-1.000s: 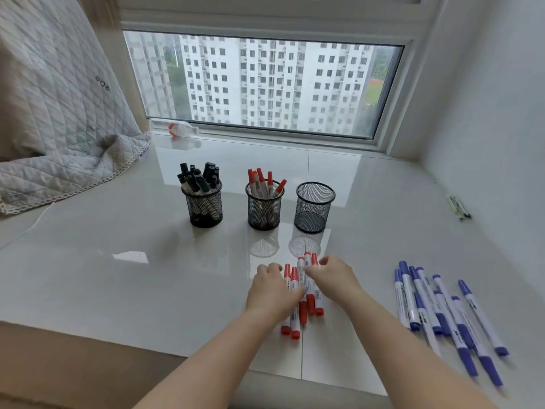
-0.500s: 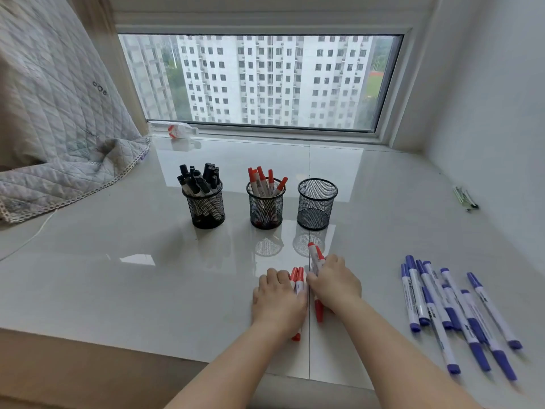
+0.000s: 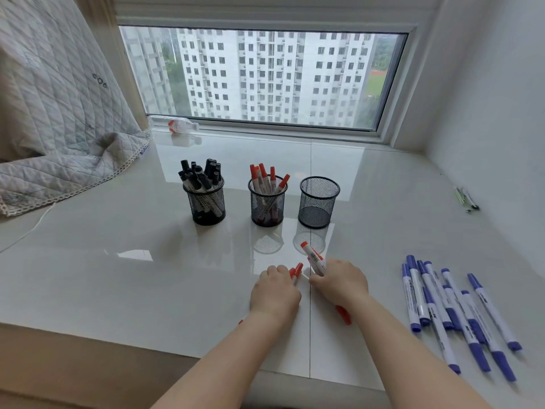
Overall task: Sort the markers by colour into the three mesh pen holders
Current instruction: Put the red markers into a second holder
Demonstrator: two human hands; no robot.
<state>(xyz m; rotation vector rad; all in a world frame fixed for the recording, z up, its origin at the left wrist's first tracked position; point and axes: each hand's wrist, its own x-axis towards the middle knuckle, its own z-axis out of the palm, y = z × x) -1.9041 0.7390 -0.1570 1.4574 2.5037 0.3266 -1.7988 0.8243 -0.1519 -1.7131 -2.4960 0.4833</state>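
Red markers (image 3: 295, 271) bunched in closed left hand (image 3: 275, 293), low over glossy sill (image 3: 118, 276). One more red marker (image 3: 313, 257) gripped in closed right hand (image 3: 342, 281), tilted up. Beyond, three mesh holders in a row: black markers (image 3: 200, 175) in left holder (image 3: 208, 206), red in middle holder (image 3: 267, 206), right holder (image 3: 318, 203) empty. Blue markers (image 3: 448, 308) loose at right.

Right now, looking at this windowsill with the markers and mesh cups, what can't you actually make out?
- Head view: how many red markers the left hand holds; its fingers cover them.
- Head view: the middle of the red-capped white marker in the right hand, hidden by the fist.
- Head view: the small greenish items by the right wall, too small to identify.
- Head view: printing on the blue-capped white markers, blurred.
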